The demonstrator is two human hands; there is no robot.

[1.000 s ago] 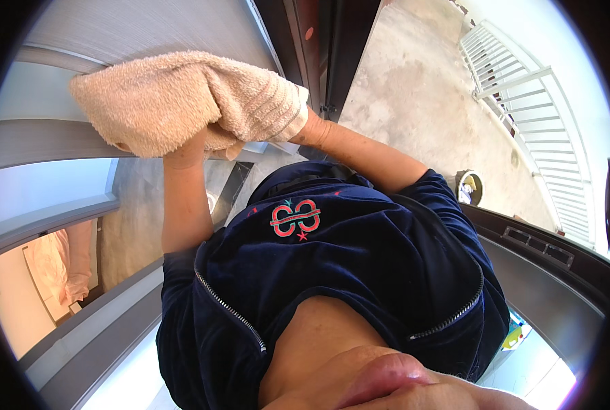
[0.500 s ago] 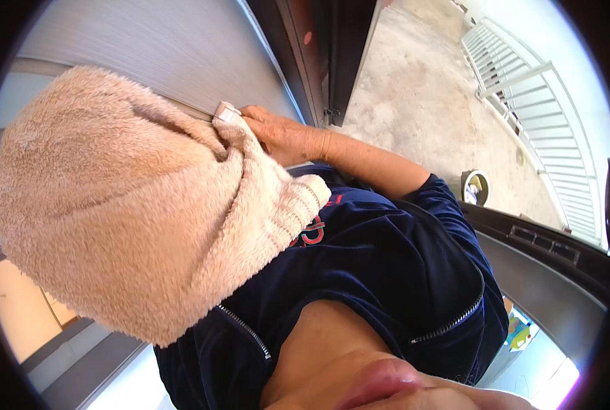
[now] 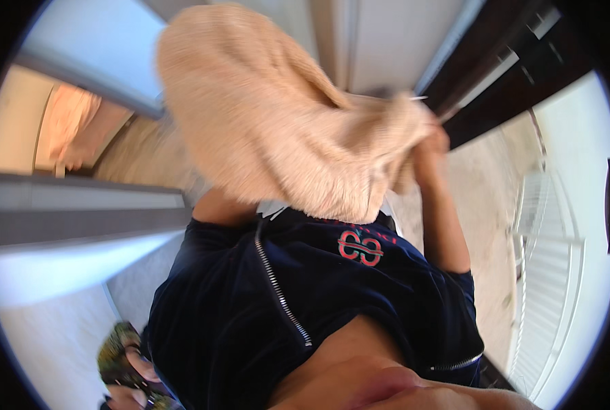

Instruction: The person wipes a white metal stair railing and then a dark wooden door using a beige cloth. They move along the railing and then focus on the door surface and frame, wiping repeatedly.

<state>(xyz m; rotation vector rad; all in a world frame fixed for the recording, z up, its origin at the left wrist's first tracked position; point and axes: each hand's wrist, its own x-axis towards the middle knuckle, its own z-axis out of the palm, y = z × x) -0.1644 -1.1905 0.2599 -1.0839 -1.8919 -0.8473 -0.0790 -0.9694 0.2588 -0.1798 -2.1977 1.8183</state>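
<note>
A beige fluffy cloth (image 3: 271,116) is held up in front of my chest, bulging at its left end and folded toward the right. My right hand (image 3: 433,140) is closed on its right edge; motion blurs the fingers. My left forearm (image 3: 223,207) reaches in under the cloth, which hides the left hand, so its grip cannot be seen. The cloth's lower edge hangs before my dark blue velvet top (image 3: 380,301).
A dark door frame (image 3: 517,61) stands at the upper right. Past it are a pale concrete floor (image 3: 489,198) and a white railing (image 3: 547,260). Grey panels (image 3: 79,198) line the left. At the lower left is a person in camouflage clothing (image 3: 119,348).
The cloth and my right hand have moved right and the view has turned. My left forearm has come into sight, and so has the person in camouflage. The right hand still holds the cloth.
</note>
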